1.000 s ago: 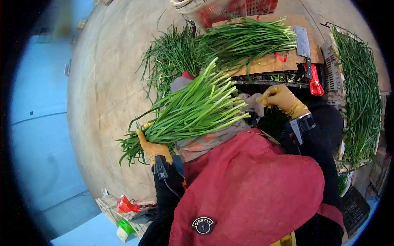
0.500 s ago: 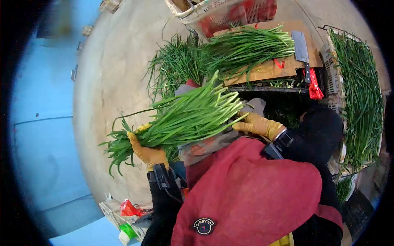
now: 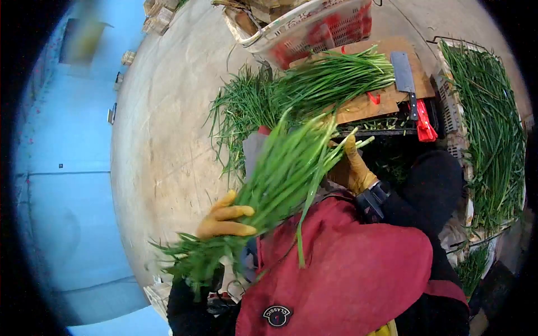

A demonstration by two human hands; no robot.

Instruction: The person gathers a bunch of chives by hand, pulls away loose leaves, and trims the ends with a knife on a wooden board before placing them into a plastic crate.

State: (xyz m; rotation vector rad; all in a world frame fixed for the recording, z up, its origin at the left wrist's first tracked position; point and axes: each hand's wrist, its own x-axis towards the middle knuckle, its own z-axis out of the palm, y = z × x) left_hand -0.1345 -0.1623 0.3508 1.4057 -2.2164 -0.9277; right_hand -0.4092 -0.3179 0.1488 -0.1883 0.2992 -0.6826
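Note:
A loose bunch of garlic chives (image 3: 283, 173) slants across my lap, dark leaf tips at lower left and pale stem ends at upper right. My left hand (image 3: 227, 218), in a yellow glove, wraps its fingers over the leafy part. At the stem ends is my gloved right hand (image 3: 361, 171), thumb raised against a few stems; its other fingers are partly hidden behind the bunch. Beyond it, more cut chives (image 3: 336, 81) lie on a cardboard-covered board (image 3: 364, 112), beside a cleaver (image 3: 403, 73) with a black handle.
A long crate (image 3: 451, 103) full of chives stands at right. Red strips (image 3: 426, 126) hang off the board's near right corner. A white and red basket (image 3: 319, 33) is behind the board. Loose greens (image 3: 241, 106) lie left of it. A blue wall (image 3: 73, 213) runs along the left.
The bunch has turned steeper, its leafy end swinging down towards my body. My left hand now lies across the top of the leaves. My right hand has moved slightly up and right.

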